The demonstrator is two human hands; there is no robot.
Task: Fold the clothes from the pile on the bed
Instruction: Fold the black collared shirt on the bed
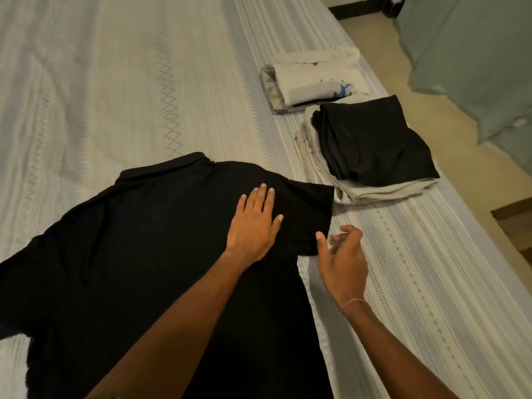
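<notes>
A black collared shirt [144,254] lies spread flat on the bed [115,82], collar toward the far side. My left hand [253,223] rests palm down on the shirt near its right shoulder, fingers apart. My right hand [342,257] hovers just beside the right sleeve's edge, fingers loosely curled and thumb touching the sleeve hem; it grips nothing that I can see. A thin bracelet is on the right wrist.
Two stacks of folded clothes sit on the bed's right strip: a black piece on beige ones [371,151], and white pieces [316,79] behind it. The bed edge drops to a tan floor [449,180] on the right. A green cloth [472,59] hangs at far right.
</notes>
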